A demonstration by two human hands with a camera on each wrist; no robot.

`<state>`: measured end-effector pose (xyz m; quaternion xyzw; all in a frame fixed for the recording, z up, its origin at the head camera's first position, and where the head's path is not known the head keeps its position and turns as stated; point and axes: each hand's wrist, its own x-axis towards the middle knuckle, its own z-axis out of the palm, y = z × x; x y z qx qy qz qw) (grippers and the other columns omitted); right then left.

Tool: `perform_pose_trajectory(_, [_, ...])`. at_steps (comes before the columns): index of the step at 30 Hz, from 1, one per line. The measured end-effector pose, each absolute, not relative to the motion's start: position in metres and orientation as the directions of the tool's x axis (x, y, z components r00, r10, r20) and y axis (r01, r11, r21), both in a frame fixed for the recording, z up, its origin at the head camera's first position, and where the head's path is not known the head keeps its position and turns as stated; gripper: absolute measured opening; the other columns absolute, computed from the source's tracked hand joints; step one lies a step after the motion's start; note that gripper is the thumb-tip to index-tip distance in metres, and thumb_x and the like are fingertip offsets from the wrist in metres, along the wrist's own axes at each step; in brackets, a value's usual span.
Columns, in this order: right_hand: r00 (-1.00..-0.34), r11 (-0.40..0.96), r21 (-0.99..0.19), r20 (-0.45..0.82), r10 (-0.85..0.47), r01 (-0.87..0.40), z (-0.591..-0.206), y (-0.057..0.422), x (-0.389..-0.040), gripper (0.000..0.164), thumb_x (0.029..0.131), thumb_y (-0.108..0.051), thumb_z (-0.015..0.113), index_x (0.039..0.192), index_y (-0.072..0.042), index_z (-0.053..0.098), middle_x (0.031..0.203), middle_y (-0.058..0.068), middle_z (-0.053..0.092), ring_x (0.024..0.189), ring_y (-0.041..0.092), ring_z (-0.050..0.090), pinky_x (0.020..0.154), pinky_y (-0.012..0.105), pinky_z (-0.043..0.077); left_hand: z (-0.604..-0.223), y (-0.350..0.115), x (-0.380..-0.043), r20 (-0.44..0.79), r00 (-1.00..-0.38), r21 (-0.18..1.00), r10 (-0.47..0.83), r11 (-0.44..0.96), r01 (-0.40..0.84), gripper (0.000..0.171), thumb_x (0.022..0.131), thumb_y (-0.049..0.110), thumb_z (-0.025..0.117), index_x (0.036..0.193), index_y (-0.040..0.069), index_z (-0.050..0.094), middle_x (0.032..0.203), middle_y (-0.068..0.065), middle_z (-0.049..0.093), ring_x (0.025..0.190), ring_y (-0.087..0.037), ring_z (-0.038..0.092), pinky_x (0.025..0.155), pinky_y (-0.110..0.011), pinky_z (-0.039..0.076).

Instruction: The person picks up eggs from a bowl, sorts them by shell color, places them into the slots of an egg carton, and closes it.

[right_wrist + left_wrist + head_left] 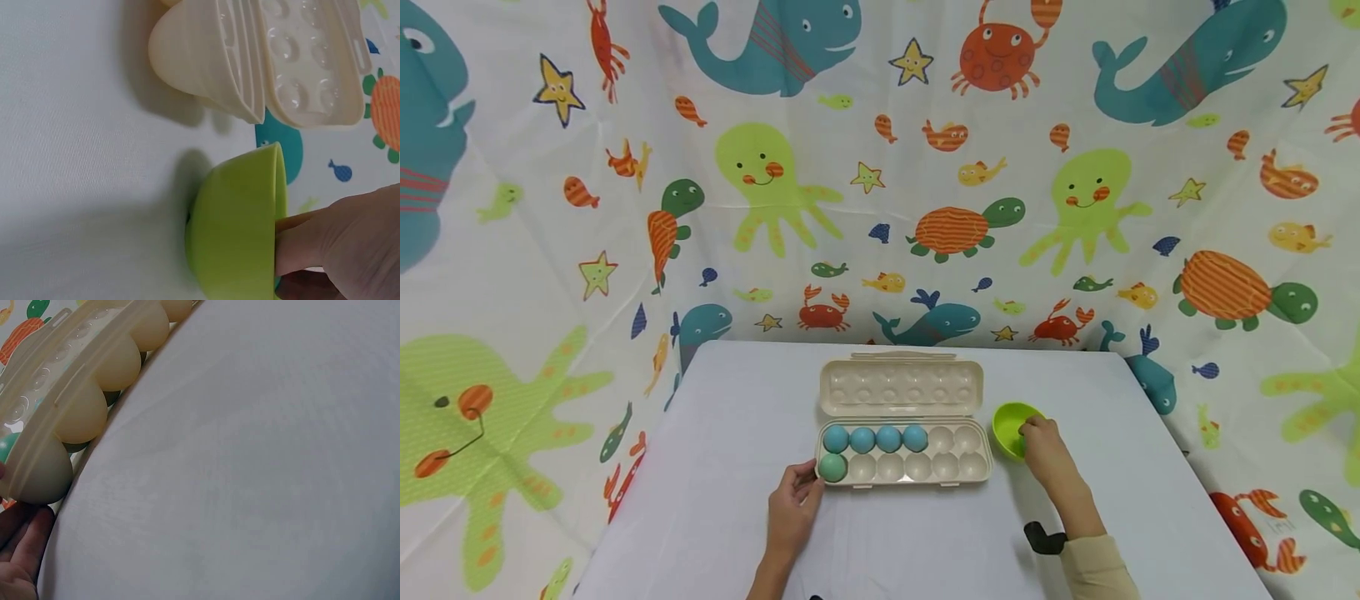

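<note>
An open beige egg carton lies on the table with its lid folded back. Several blue eggs fill the left part of its far row, and a green egg occupies the near-left cup. At that same end, my left hand holds the carton's corner between thumb and fingers. To the right of the carton is a lime-green bowl. My right hand reaches into it; a small teal-green patch of an egg shows by the fingers, mostly hidden behind the rim.
A white cloth covers the table. Behind and at both sides hangs a curtain printed with sea animals. A black strap end sticks out beside my right wrist.
</note>
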<state>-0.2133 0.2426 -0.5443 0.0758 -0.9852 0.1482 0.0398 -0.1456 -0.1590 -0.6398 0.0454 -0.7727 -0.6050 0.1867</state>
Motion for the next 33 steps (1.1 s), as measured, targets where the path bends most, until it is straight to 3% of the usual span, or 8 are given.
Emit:
perform_pose_trajectory(8, [-0.990,0.941,-0.311,0.092,-0.111,-0.134,-0.542,0.242,-0.215,0.029,0.088,0.020,0.053,0.114,0.015,0.064,0.118,0.033,0.058,0.105,0.048,0.054,0.093,0.056,0.055,-0.640,-0.158,-0.146,0.232,-0.925,0.952,-0.300,0.267,0.152,0.028,0.087,-0.004,0.071,0.114,-0.003,0.064,0.113,-0.021,0.072,0.101,-0.017,0.072,0.083,-0.012,0.059])
perform_pose_trajectory(21, [-0.984,0.955,-0.260,0.140,-0.108,-0.141,-0.554,0.239,-0.222,0.032,0.088,0.016,0.059,0.119,0.009,0.065,0.119,0.030,0.059,0.109,0.046,0.054,0.093,0.057,0.055,-0.613,-0.152,-0.137,0.201,-0.936,0.957,-0.290,0.262,0.124,0.029,0.087,-0.010,0.067,0.115,-0.011,0.061,0.114,-0.027,0.070,0.102,-0.038,0.071,0.085,-0.015,0.060])
perform_pose_trajectory(26, [-0.982,0.953,-0.268,0.164,-0.097,-0.139,-0.555,0.236,-0.223,0.035,0.083,0.013,0.066,0.118,0.009,0.065,0.119,0.030,0.060,0.109,0.046,0.056,0.090,0.058,0.057,-0.594,-0.151,-0.131,0.217,-0.938,0.952,-0.271,0.272,0.142,0.028,0.086,-0.010,0.068,0.113,-0.012,0.062,0.111,-0.027,0.071,0.100,-0.037,0.072,0.083,-0.014,0.060])
perform_pose_trajectory(33, [-0.984,0.951,-0.276,0.148,-0.103,-0.141,-0.558,0.235,-0.226,0.036,0.085,0.015,0.060,0.120,0.009,0.065,0.118,0.030,0.060,0.114,0.049,0.056,0.094,0.061,0.055,-0.598,-0.153,-0.131,0.233,-0.935,0.952,-0.268,0.261,0.162,0.028,0.086,-0.010,0.069,0.113,-0.012,0.062,0.111,-0.026,0.071,0.099,-0.032,0.073,0.083,-0.014,0.060])
